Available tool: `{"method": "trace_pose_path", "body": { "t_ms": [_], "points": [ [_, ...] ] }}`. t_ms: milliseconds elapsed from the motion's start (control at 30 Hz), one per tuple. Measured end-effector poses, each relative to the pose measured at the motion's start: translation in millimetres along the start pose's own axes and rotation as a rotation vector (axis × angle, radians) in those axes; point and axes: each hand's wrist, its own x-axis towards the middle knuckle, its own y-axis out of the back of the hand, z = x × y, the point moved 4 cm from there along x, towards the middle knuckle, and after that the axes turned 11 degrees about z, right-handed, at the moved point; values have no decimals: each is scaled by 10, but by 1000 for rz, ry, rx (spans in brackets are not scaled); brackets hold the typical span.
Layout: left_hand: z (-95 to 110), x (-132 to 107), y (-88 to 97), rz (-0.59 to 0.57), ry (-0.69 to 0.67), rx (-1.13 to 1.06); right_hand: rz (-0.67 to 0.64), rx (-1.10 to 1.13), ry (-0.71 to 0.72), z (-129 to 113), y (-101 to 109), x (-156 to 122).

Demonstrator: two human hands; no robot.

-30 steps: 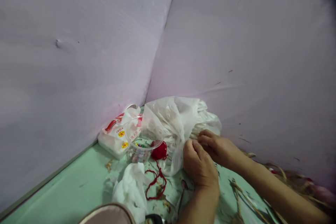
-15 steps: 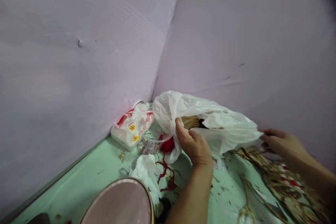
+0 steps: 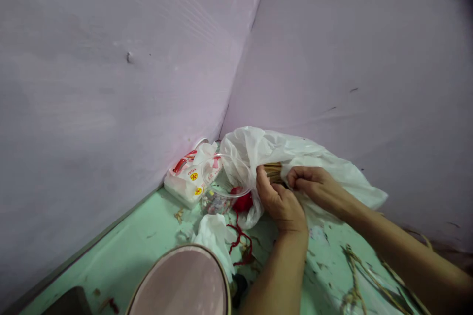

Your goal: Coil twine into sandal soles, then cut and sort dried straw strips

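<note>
Stalk bundle (image 3: pixel 272 171): a tan sheaf showing at the mouth of the white plastic bag (image 3: pixel 314 155), between the two hands. Its long axis seems to run across the view, with the bare end toward the wall corner on the left. The rest is hidden inside the bag to the right.
Left hand (image 3: pixel 283 204): the grip is closed, with the fingers curled over the bare end of the sheaf and the bag's edge under them.
Right hand (image 3: pixel 314 184): the grip is pinched shut on the bag's film just beside the sheaf. Whether it also has stalks in it cannot be told.
Bag: crumpled, lying on the green bench (image 3: pixel 148 251) against the lilac wall, with its length stretched to the right.
Clear cup (image 3: pixel 221 189): just left of the left hand, with small coloured bits in it.
Red yarn ball (image 3: pixel 244 202): touching the cup, with a loose strand trailing down toward the person.
Tissue pack (image 3: pixel 188 179): in the wall corner.
Loose dry stalks (image 3: pixel 353 275): lying on the bench below the right forearm.
</note>
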Motion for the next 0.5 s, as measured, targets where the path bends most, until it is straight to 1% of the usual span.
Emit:
{"method": "trace_pose_path", "body": {
  "t_ms": [67,100,133,167,200,267,333,400,433,467,500],
  "points": [
    [2,3,-17,6,-23,1,53,-356,58,202,93,7],
    [6,1,-22,8,-37,11,96,-543,49,325,172,-18],
    [15,-4,-24,7,-54,26,133,-704,-7,463,260,-59],
    [30,-10,-25,-1,-77,45,163,-797,-88,600,347,-111],
    [52,-17,-26,-15,-108,67,165,-844,-127,715,407,-165],
    [120,-34,-30,-60,-196,109,182,-911,-115,854,467,-246],
    [201,-50,-40,-111,-303,121,171,-933,-61,872,436,-271],
    [263,-54,-41,-124,-375,99,138,-867,-1,773,341,-227],
    [276,-48,-34,-108,-382,79,125,-798,19,695,288,-180],
    [275,-37,-23,-80,-368,60,130,-727,16,615,245,-122],
    [261,-23,-9,-42,-335,45,162,-666,-20,547,221,-57]
  ]
}}
